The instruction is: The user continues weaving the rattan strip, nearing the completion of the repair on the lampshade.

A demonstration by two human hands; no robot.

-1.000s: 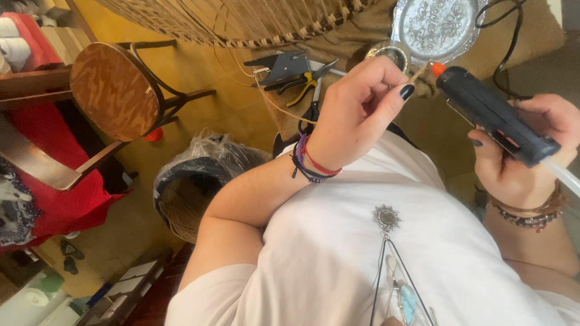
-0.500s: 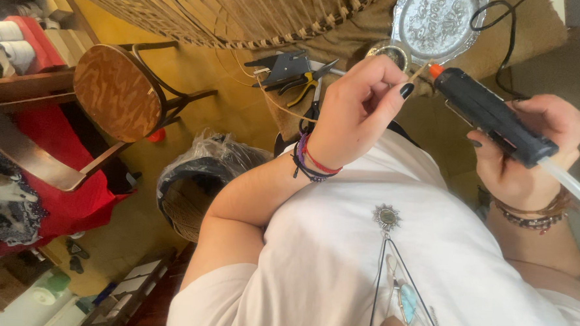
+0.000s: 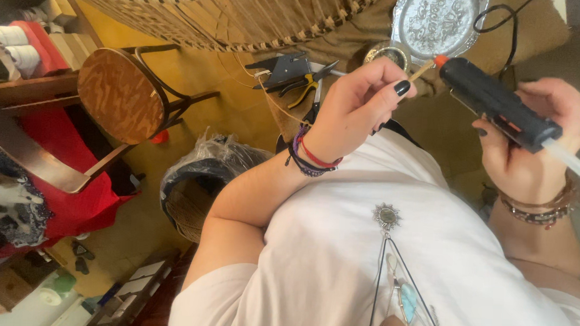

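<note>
Close by, down low: white shirt with a round pendant hanging on it. Above that, left hand pinched shut on a thin stick, dark nails showing, bands at the wrist. Beside it, right hand wrapped tight around a black glue gun, orange tip touching the stick's end. Lower left, round bin lined with a plastic bag; cannot tell what lies inside. Farther off, pliers on the brown table, silver tray above, round wooden stool to the left.
</note>
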